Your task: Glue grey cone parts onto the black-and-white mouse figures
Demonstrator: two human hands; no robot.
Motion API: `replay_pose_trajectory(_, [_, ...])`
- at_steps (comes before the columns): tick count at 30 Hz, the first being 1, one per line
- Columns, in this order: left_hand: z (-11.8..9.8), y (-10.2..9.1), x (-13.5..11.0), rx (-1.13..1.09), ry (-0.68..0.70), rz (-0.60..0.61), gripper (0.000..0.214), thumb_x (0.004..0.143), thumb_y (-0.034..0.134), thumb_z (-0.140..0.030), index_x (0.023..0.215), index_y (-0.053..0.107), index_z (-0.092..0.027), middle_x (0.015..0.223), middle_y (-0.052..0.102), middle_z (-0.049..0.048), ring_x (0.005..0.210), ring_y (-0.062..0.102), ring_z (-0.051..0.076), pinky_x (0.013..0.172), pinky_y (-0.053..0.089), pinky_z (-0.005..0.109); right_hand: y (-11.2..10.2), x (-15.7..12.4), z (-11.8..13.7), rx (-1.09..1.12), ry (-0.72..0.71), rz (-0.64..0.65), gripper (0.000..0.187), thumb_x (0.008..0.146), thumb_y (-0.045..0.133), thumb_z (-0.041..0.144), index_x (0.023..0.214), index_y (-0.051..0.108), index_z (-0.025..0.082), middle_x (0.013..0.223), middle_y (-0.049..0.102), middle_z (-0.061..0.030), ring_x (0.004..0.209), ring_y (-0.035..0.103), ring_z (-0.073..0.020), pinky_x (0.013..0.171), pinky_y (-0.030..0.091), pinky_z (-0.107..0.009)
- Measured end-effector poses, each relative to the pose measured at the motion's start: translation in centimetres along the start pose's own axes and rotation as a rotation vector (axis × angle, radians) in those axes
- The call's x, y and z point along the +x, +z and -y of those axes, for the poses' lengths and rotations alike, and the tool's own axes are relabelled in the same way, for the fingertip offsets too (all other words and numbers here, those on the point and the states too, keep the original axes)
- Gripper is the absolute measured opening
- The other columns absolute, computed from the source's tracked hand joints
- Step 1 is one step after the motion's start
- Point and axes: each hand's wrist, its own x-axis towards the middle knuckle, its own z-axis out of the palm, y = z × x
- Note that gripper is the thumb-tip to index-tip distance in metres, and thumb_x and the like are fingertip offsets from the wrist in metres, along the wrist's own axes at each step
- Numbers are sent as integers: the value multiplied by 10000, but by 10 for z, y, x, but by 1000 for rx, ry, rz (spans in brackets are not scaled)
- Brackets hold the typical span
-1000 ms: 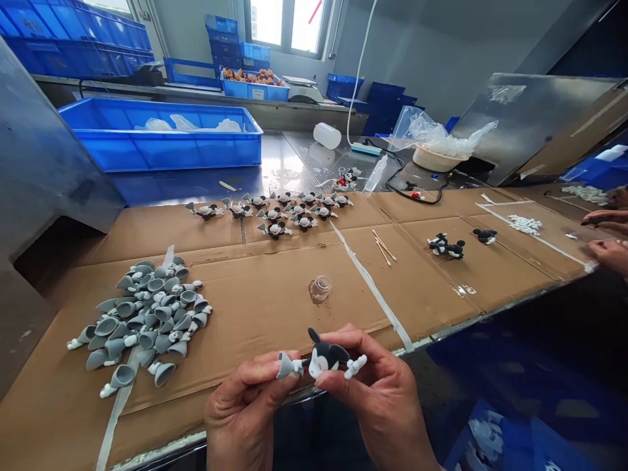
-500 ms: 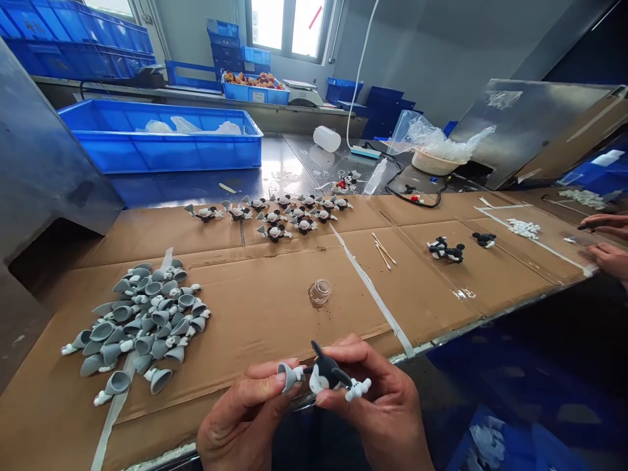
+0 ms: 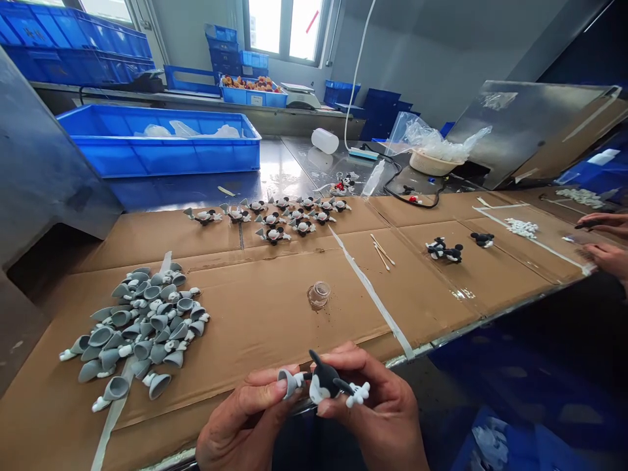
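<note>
Between the fingers of my right hand (image 3: 377,399) is a black-and-white cartoon mouse figurine (image 3: 328,381) with one white-gloved hand sticking out to the right. My left hand (image 3: 250,409) pinches a grey cone with a white glove (image 3: 289,383), which meets the end of the figurine's black arm; whether the two are joined I cannot tell. Both hands are closed, just in front of the table edge. Beyond them, a small clear cup (image 3: 319,294) stands on the cardboard. On the left lies a heap of similar grey cones with white gloves (image 3: 142,320).
Figurines with cones (image 3: 275,219) stand in rows farther back. Cotton swabs (image 3: 381,252) and black figurines (image 3: 444,250) lie to the right, near small white parts (image 3: 521,227). A co-worker's hands (image 3: 608,242) are at far right. A blue crate (image 3: 167,154) stands back left.
My hands hold the same cone and figurine, with barely a shift. The whole view has moved very slightly; the things on the table lie as before.
</note>
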Motion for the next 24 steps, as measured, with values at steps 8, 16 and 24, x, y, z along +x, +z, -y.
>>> replay_pose_trajectory(8, [1,-3,1,-37,-33,4,265,788,824,-89,947,809,-300,964,818,-11,831,787,203,777,664,282,4,-1,0,54,39,-1,307,592,986,386,839,832,290,766,723,10,704,652,-130,667,521,-204])
replay_pose_trajectory(16, [-7,7,0,-39,-117,-123,123,748,884,-225,832,821,-290,876,818,4,760,782,196,721,659,254,6,-2,3,96,63,2,297,589,983,377,827,831,286,757,725,12,709,662,-134,672,526,-201])
replay_pose_trajectory(24, [-15,26,-3,-45,-168,-291,144,691,924,-342,735,802,-279,811,805,-24,724,762,150,750,637,210,7,-3,4,78,86,-26,306,567,987,414,797,830,287,737,708,19,686,635,-117,654,512,-182])
